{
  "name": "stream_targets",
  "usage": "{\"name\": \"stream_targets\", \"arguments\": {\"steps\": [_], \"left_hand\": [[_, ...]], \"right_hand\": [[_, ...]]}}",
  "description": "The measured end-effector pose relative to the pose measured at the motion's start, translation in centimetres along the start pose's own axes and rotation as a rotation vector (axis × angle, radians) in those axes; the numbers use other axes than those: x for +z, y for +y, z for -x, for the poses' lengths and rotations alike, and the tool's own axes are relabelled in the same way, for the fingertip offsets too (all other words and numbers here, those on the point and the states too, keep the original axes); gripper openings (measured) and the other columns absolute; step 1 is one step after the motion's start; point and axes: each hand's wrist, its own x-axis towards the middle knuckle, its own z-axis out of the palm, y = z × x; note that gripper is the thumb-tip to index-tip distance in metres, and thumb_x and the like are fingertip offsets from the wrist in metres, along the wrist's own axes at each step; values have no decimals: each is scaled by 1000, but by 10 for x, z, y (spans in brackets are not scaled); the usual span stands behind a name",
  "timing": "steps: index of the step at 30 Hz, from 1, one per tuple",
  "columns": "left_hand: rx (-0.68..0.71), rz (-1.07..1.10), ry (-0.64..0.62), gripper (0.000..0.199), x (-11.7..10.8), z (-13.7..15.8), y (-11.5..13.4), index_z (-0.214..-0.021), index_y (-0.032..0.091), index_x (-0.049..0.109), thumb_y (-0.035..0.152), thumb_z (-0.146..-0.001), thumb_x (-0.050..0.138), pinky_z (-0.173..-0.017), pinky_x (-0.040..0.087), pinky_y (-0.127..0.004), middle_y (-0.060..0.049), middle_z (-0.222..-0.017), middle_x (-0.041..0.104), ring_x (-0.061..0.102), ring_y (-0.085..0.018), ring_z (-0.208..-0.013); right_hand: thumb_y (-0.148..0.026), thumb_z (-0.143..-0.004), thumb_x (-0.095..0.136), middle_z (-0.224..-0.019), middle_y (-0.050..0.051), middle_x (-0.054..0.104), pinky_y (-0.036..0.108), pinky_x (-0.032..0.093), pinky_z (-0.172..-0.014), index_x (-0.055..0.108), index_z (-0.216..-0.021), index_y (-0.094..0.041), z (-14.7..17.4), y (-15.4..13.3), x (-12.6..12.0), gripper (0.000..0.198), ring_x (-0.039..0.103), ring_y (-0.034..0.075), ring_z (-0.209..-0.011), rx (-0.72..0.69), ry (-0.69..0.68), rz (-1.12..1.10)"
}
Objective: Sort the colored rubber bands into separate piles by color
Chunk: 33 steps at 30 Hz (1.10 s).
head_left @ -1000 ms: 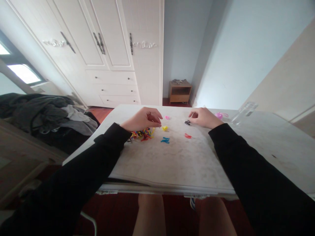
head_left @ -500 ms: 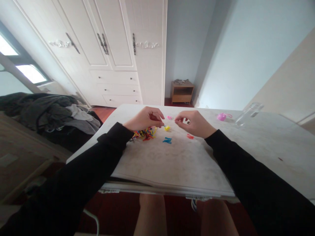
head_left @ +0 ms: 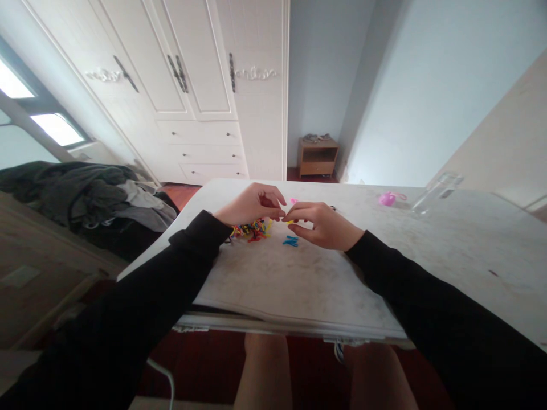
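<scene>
My left hand (head_left: pixel 255 205) is closed, its thumb and fingertips pinched together above the table, over a mixed pile of small coloured elastic bands (head_left: pixel 253 230). Whatever sits in that pinch is too small to make out. Reaching in from the right, my right hand (head_left: pixel 320 226) has its fingers stretched out and its thumb apart, the fingertips right at those of my left. Yellow bands (head_left: pixel 290 222) show partly behind the right fingers. Just below them lie blue bands (head_left: pixel 291 241), and pink bands (head_left: pixel 294 200) lie beyond. Black bands (head_left: pixel 333 208) peek out behind the right hand.
On the white table (head_left: pixel 307 285), a round pink item with a loop (head_left: pixel 388 198) lies to the right, beside a clear glass bottle (head_left: pixel 438 195). Dark clothes (head_left: pixel 85 193) are heaped at the left. A white wardrobe (head_left: pixel 205 142) and a small wooden cabinet (head_left: pixel 318 156) stand beyond.
My right hand has moved left and slightly down to meet my left fingertips, and its fingers have stretched out. It now covers the red bands. Black bands have come into view behind it.
</scene>
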Motion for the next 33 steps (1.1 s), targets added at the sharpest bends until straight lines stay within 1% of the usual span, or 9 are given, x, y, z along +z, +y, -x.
{"name": "stream_targets", "arguments": {"steps": [3, 6, 11, 15, 20, 23, 26, 29, 33], "left_hand": [[-3, -9, -8, 26, 0, 1, 1, -90, 16, 71, 31, -77, 87, -64, 61, -26, -4, -74, 78, 76, -15, -68], [-8, -61, 39, 23, -1, 0, 3, -87, 16, 70, 35, -84, 81, -62, 60, -25, -4, -74, 77, 75, -14, -65], [13, -237, 157, 18, -8, -2, 0, -83, 16, 69, 33, -89, 73, -56, 52, -23, -5, -72, 75, 67, -11, -58], [68, -462, 206, 12, -14, -2, -5, -83, 16, 74, 26, -86, 69, -54, 44, -23, -2, -63, 68, 58, -10, -57], [42, -611, 95, 13, -17, 0, -10, -84, 17, 77, 27, -76, 78, -57, 45, -23, -2, -68, 73, 62, -12, -61], [29, -630, 1, 20, -17, 1, -10, -87, 17, 78, 30, -72, 83, -60, 48, -23, -3, -74, 77, 66, -13, -65], [6, -635, -81, 26, -18, 3, -8, -87, 18, 78, 33, -68, 87, -59, 47, -22, -1, -72, 76, 66, -12, -61], [-16, -618, -104, 26, -19, 4, -8, -88, 19, 78, 30, -67, 87, -57, 46, -21, 1, -69, 76, 67, -12, -58], [-20, -598, -131, 22, -19, 4, -9, -93, 19, 79, 24, -71, 80, -59, 49, -22, -1, -73, 78, 71, -13, -63]], "right_hand": [[-20, -99, 62, -90, 9, 76, 34, 50, -80, 78, -89, -16, 0, -1, -1, 20, 67, 18, -82, -3, -13, 22], [-21, -97, 64, -79, 6, 73, 30, 47, -72, 77, -81, -16, 1, -2, -3, 21, 63, 15, -71, -3, -86, 0], [-23, -96, 65, -81, 5, 75, 29, 47, -68, 82, -85, -17, 3, -3, -5, 21, 63, 13, -67, 11, -216, -106], [-24, -97, 64, -83, 5, 76, 28, 46, -68, 84, -91, -18, 2, -4, -8, 21, 63, 13, -67, 20, -180, -86], [-24, -98, 60, -79, 5, 73, 29, 43, -69, 81, -86, -16, 0, -5, -9, 25, 59, 13, -67, 49, -74, 1], [-24, -97, 60, -80, 5, 72, 30, 42, -70, 79, -84, -16, 0, -4, -7, 24, 58, 13, -67, 58, -64, 16], [-25, -98, 60, -79, 5, 71, 30, 42, -70, 76, -79, -17, 1, -2, -6, 26, 56, 14, -68, 59, -55, 42], [-25, -98, 58, -77, 4, 69, 30, 41, -70, 73, -75, -18, 1, 0, -6, 28, 54, 14, -67, 57, -41, 61], [-26, -97, 57, -75, 4, 68, 30, 39, -68, 71, -74, -18, 1, 0, -6, 28, 52, 13, -66, 73, -31, 67]]}}
